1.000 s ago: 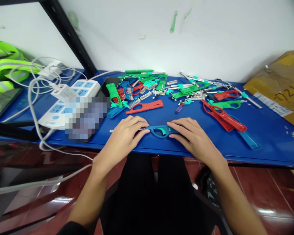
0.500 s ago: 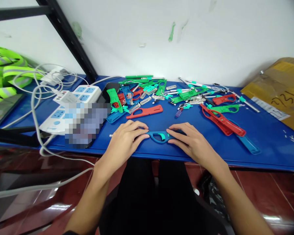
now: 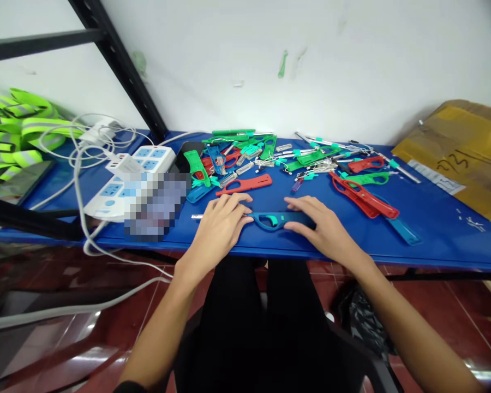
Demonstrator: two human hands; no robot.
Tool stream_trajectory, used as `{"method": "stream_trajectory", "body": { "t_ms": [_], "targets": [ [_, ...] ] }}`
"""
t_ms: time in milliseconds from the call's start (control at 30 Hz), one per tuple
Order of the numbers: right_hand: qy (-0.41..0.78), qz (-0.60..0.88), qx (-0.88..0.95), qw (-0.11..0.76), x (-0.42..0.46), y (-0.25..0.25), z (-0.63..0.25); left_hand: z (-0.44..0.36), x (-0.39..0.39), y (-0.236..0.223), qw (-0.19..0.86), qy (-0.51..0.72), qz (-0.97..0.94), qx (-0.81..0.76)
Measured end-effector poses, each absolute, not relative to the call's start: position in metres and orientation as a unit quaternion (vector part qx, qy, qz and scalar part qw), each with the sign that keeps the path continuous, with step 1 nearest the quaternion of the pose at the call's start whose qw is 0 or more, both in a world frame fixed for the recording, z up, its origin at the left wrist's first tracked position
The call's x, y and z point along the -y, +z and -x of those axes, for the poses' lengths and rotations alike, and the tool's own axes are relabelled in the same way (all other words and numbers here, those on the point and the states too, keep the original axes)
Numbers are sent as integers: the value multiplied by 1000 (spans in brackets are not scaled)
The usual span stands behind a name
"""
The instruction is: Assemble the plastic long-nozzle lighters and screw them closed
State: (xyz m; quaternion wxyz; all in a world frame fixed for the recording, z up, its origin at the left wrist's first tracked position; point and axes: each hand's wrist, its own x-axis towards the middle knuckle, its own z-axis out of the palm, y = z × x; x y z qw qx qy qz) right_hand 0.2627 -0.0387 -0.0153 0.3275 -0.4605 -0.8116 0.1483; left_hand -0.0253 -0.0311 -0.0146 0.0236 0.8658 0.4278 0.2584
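- The blue lighter is held flat at the near edge of the blue table, its green trigger showing inside the finger loop.
- Its narrow neck is pinched between thumb and fingertips by the left hand, at 9 o'clock from the trigger; beyond the hand a metal rod is seen.
- At 3 o'clock, the handle is straddled by the right hand, with the grip spread, thumb on the near side and fingers on the far side; whether the fingertips are touching it cannot be told.
- At 11 o'clock from the lighter, a red casing is laid.
- At 12 o'clock, green, red and blue casings are heaped with clear tubes and wired metal rods.
- At 1 o'clock, a small purple piece is placed.
- Toward 3 o'clock, red casings are overlapped upon a blue casing.
- Between 9 and 10 o'clock, a white power strip is set.
- Toward 2 o'clock, a taped cardboard box is seen.
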Motion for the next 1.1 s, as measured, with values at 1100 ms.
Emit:
{"method": "stream_trajectory", "body": {
  "t_ms": [1100],
  "targets": [
    [324, 371, 772, 401, 114, -21, -230, -64, 91, -19, 626, 596, -465, -195]
  ]
}}
